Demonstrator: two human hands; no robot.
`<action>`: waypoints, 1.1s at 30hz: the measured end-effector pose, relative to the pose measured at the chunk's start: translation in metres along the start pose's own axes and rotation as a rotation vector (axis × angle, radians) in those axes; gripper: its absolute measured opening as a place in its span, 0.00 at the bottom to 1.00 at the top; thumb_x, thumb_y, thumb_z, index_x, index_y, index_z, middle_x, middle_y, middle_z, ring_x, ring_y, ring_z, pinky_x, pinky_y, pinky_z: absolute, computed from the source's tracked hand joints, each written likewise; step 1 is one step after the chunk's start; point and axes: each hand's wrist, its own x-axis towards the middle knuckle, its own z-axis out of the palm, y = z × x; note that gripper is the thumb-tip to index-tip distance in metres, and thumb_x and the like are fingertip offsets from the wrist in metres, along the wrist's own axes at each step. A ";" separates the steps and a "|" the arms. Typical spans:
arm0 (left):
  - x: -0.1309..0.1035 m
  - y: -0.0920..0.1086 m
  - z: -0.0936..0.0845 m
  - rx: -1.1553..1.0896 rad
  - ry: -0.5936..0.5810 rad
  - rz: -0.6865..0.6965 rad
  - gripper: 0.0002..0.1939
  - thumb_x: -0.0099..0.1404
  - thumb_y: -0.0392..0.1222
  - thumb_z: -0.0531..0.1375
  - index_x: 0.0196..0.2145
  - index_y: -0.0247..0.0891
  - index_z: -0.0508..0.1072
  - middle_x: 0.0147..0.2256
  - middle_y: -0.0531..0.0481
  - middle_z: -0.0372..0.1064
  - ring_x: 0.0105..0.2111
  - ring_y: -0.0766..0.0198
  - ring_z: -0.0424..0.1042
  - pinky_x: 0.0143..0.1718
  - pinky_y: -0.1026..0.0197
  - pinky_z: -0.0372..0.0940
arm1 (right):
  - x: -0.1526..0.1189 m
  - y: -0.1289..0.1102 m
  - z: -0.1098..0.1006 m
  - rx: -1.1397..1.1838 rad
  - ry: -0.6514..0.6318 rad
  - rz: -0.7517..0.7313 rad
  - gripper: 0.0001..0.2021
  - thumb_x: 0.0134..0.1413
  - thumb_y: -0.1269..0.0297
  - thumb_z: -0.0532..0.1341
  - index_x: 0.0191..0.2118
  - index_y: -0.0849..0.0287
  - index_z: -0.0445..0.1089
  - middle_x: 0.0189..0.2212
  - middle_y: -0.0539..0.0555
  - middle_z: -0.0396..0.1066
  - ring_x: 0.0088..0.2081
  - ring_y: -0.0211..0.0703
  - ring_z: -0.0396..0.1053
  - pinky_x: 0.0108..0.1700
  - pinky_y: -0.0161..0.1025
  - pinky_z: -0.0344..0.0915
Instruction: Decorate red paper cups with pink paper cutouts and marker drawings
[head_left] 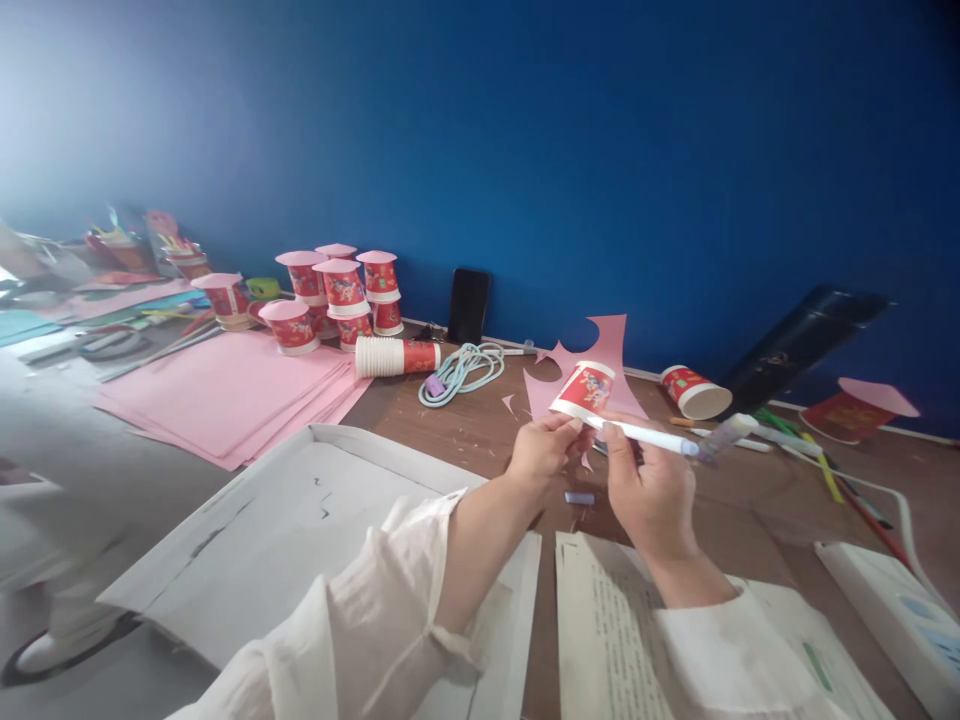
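Note:
A red paper cup (589,388) with a printed picture is tilted, its white rim low and to the left. My left hand (546,450) grips it by the rim, fingers closed. My right hand (652,490) holds a white pen (649,436) between thumb and fingers, one end close to the cup's rim, the other pointing right. Behind the cup lies a pink paper offcut (611,340) with round cut-outs. A small purple cap (579,498) rests on the brown table (480,430) below the hands.
Red cups with pink discs (343,288) stand at the back left, near nested cups (397,357), a coiled cable (469,372) and a phone (469,305). Pink sheets (225,390) lie left. Another cup (696,392) lies right, before a black cylinder (802,345). Printed papers (600,620) are in front.

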 end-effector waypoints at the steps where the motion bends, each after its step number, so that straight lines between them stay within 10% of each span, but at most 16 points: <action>1: 0.000 0.000 0.000 -0.008 0.002 -0.004 0.04 0.56 0.36 0.67 0.27 0.33 0.78 0.26 0.50 0.73 0.29 0.69 0.73 0.46 0.62 0.67 | 0.000 0.000 0.000 0.003 -0.007 -0.005 0.11 0.64 0.62 0.56 0.41 0.62 0.74 0.38 0.60 0.78 0.40 0.48 0.75 0.42 0.42 0.69; 33: -0.008 0.017 0.007 -0.078 0.030 -0.135 0.07 0.65 0.32 0.57 0.32 0.30 0.75 0.30 0.45 0.74 0.32 0.67 0.75 0.41 0.63 0.67 | -0.002 0.001 -0.001 -0.073 0.099 0.104 0.14 0.64 0.60 0.55 0.43 0.63 0.73 0.31 0.60 0.77 0.35 0.51 0.76 0.39 0.45 0.69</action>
